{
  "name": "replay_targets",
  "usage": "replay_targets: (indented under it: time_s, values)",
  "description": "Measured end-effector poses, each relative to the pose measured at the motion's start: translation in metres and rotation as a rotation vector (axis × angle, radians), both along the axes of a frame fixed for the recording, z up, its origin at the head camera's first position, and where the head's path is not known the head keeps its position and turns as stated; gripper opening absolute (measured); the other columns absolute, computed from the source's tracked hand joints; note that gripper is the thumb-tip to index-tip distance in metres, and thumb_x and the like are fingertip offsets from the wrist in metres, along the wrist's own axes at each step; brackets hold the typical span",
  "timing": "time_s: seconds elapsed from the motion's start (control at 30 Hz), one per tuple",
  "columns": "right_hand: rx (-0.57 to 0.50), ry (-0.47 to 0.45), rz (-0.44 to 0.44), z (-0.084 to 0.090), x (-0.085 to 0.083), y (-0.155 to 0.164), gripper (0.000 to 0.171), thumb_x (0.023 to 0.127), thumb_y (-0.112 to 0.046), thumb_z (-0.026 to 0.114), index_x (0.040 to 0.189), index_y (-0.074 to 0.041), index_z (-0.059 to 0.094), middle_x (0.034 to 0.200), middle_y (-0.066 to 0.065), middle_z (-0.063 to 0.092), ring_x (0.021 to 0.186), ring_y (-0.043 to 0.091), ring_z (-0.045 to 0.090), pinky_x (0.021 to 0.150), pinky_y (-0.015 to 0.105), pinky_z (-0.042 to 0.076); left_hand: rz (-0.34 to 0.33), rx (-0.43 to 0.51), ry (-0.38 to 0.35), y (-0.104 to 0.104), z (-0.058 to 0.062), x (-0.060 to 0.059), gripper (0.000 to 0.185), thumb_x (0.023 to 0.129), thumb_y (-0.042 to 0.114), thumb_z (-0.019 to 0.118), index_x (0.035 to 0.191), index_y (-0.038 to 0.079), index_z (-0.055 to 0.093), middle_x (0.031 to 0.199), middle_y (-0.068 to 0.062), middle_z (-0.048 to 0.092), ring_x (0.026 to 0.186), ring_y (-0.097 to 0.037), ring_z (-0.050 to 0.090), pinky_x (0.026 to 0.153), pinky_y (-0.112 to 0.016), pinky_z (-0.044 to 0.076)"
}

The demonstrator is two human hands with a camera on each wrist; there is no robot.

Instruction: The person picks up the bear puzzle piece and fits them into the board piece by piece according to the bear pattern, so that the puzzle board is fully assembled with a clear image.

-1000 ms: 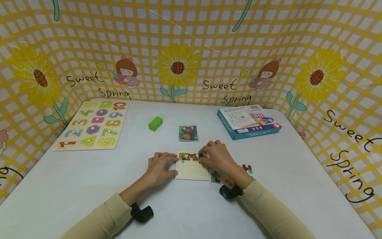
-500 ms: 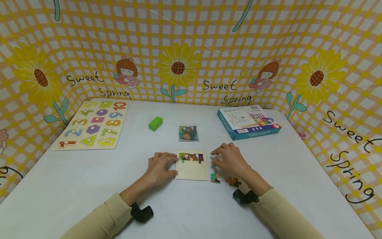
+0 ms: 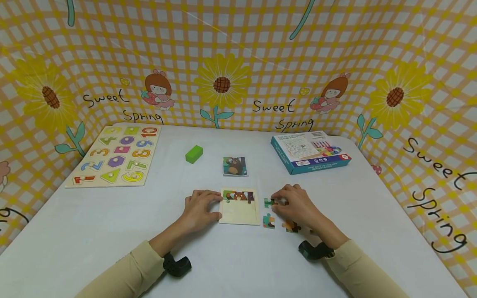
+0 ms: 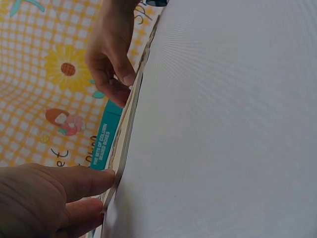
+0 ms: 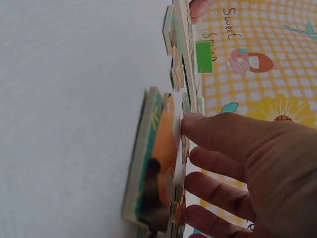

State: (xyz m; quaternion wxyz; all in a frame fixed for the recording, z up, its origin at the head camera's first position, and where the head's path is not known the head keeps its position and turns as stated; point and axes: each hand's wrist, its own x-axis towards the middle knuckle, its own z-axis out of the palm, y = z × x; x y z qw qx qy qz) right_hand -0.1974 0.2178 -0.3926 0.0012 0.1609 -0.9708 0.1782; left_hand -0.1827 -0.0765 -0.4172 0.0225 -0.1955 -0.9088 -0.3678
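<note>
A loose puzzle piece (image 3: 269, 203) is being pinched by the right hand (image 3: 296, 205) just right of the puzzle tray (image 3: 239, 213), which is steadied at its left edge by the flat, relaxed left hand (image 3: 201, 205). The piece, green and brown, lies on the white surface (image 3: 238, 256). Lifting and aligning under the placed bear strip (image 3: 238, 195) is probably called for next.
</note>
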Motion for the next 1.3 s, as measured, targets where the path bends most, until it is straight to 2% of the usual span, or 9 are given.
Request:
replay_targets:
  time_s: [0.5, 0.83, 1.03, 1.3]
  values:
    - [0.020, 0.077, 0.040, -0.003, -0.002, 0.002, 0.028, 0.074, -0.030, 0.072, 0.095, -0.012, 0.070, 0.090, -0.001, 0.055, 0.083, 0.019, 0.040, 0.069, 0.035, 0.028, 0.000, 0.000, -0.004, -0.001, -0.001, 0.000, 0.040, 0.070, 0.018, 0.073, 0.109, 0.011, 0.063, 0.118, 0.002, 0.054, 0.110, -0.024, 0.036, 0.086, -0.047, 0.021]
    - [-0.018, 0.068, 0.052, 0.001, 0.000, 0.000, 0.028, 0.074, -0.030, 0.072, 0.096, -0.013, 0.070, 0.089, -0.001, 0.056, 0.084, 0.018, 0.040, 0.071, 0.036, 0.030, -0.006, 0.004, -0.002, 0.000, -0.002, -0.001, 0.040, 0.070, 0.019, 0.073, 0.108, 0.011, 0.063, 0.118, 0.003, 0.053, 0.111, -0.025, 0.036, 0.087, -0.048, 0.020]
    - [-0.041, 0.060, 0.099, 0.005, 0.001, -0.013, 0.029, 0.075, -0.032, 0.071, 0.097, -0.013, 0.069, 0.090, -0.002, 0.057, 0.087, 0.019, 0.041, 0.075, 0.039, 0.031, -0.002, 0.004, -0.011, 0.000, -0.002, 0.000, 0.040, 0.070, 0.019, 0.073, 0.108, 0.011, 0.063, 0.118, 0.002, 0.053, 0.111, -0.025, 0.036, 0.086, -0.047, 0.020]
    - [-0.046, 0.082, 0.194, 0.007, 0.002, -0.044, 0.027, 0.075, -0.030, 0.070, 0.096, -0.012, 0.069, 0.092, -0.001, 0.057, 0.083, 0.018, 0.040, 0.073, 0.038, 0.031, -0.001, 0.001, -0.010, 0.000, -0.001, 0.000, 0.041, 0.071, 0.020, 0.073, 0.110, 0.011, 0.062, 0.119, 0.003, 0.053, 0.111, -0.024, 0.035, 0.085, -0.046, 0.021]
